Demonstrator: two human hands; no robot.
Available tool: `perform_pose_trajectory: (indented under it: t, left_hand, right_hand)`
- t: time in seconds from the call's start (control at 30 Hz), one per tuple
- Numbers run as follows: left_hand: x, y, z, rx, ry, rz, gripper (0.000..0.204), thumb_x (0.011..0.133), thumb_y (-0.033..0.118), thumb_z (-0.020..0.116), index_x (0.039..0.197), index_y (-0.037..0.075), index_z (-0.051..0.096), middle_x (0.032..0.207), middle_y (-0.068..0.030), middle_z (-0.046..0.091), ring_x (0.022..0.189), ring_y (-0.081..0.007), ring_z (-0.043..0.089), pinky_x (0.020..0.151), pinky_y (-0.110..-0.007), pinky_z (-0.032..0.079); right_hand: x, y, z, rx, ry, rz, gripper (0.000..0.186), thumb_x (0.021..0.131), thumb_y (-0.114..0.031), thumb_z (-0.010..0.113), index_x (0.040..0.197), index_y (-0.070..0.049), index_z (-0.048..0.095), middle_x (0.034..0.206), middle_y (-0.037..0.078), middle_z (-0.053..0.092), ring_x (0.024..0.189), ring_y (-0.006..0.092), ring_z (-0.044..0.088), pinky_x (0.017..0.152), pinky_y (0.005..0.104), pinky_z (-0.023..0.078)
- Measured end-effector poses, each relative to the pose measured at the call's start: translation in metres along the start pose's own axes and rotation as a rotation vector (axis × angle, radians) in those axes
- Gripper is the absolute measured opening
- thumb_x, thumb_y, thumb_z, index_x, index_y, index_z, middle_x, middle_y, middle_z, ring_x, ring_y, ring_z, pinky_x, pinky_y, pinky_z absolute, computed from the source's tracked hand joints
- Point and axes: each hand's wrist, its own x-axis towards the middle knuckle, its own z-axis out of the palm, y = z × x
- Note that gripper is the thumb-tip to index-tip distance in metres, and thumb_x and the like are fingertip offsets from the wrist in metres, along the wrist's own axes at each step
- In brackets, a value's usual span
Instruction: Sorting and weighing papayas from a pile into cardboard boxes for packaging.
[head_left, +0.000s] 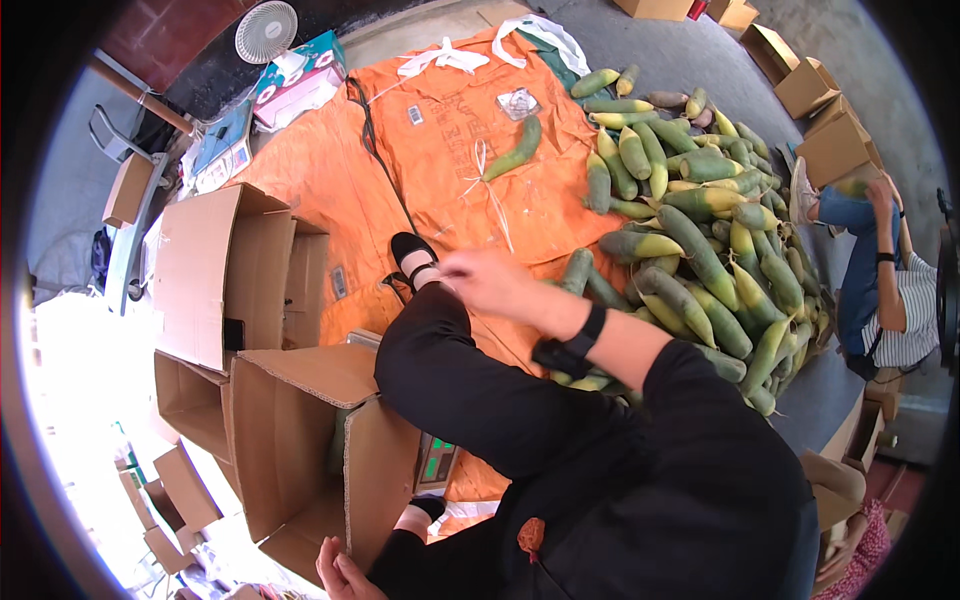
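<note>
Right hand (490, 280): stretched forward over the raised knee, beside the ankle above a black shoe (410, 250); blurred, fingers curled loosely, grip not discernible, nothing seen held. Black wristband (572, 345) on the forearm.

Left hand (340, 570): low at the picture's bottom edge, fingers bent inward, resting against the flap of an open cardboard box (300, 440); whether gripping it cannot be told.

Nearest produce: heap of long green-yellow vegetables (700, 260), tapered, husk-like skins, some brownish at the tips; piled on the right part of an orange tarp (450, 170), just beyond the right hand. One stray piece (515, 150) lying apart near the tarp's middle.

Also present: second open box (225, 280), white fan (266, 30), another person (880, 280) seated at the heap's far side.
</note>
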Motion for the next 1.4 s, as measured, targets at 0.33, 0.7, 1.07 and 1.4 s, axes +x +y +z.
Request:
perform_pose_trajectory:
  t: [0.33, 0.7, 1.07, 1.4]
  left_hand:
    - [0.003, -0.006, 0.005, 0.010, 0.019, 0.050, 0.025, 0.094, 0.008, 0.051, 0.113, -0.004, 0.061, 0.105, -0.0155, 0.066, 0.096, -0.0243, 0.062, 0.086, -0.033, 0.050]
    - [0.001, -0.007, 0.006, -0.026, 0.028, -0.068, 0.026, 0.095, 0.011, 0.051, 0.114, -0.004, 0.061, 0.104, -0.0148, 0.066, 0.096, -0.0241, 0.062, 0.085, -0.033, 0.050]
    - [0.005, -0.031, -0.004, -0.058, 0.092, -0.032, 0.026, 0.094, 0.008, 0.051, 0.115, -0.003, 0.060, 0.100, -0.0107, 0.064, 0.089, -0.0182, 0.061, 0.078, -0.029, 0.049]
    - [0.015, -0.017, -0.014, -0.228, 0.091, 0.029, 0.025, 0.088, -0.004, 0.052, 0.112, -0.002, 0.061, 0.104, -0.0086, 0.061, 0.087, -0.0104, 0.056, 0.073, -0.020, 0.044]
  right_hand:
    - [-0.197, 0.195, -0.060, -0.434, -0.137, 0.755, 0.015, 0.078, -0.018, 0.058, 0.084, -0.008, 0.067, 0.087, 0.018, 0.066, 0.086, 0.0350, 0.063, 0.076, 0.0442, 0.050]
    - [-0.201, 0.181, -0.031, -0.565, -0.415, 0.921, 0.044, 0.078, -0.018, 0.064, 0.121, -0.012, 0.055, 0.123, 0.013, 0.055, 0.118, 0.0317, 0.049, 0.099, 0.0435, 0.042]
    - [-0.190, 0.175, -0.012, -0.338, -0.330, 0.995, 0.068, 0.071, -0.038, 0.072, 0.127, -0.009, 0.045, 0.120, 0.016, 0.058, 0.115, 0.0330, 0.054, 0.095, 0.0502, 0.041]
    - [-0.058, 0.046, -0.059, 0.304, 0.039, 0.442, 0.042, 0.077, -0.008, 0.071, 0.114, -0.001, 0.051, 0.099, 0.005, 0.059, 0.091, 0.0145, 0.057, 0.077, 0.0307, 0.049]
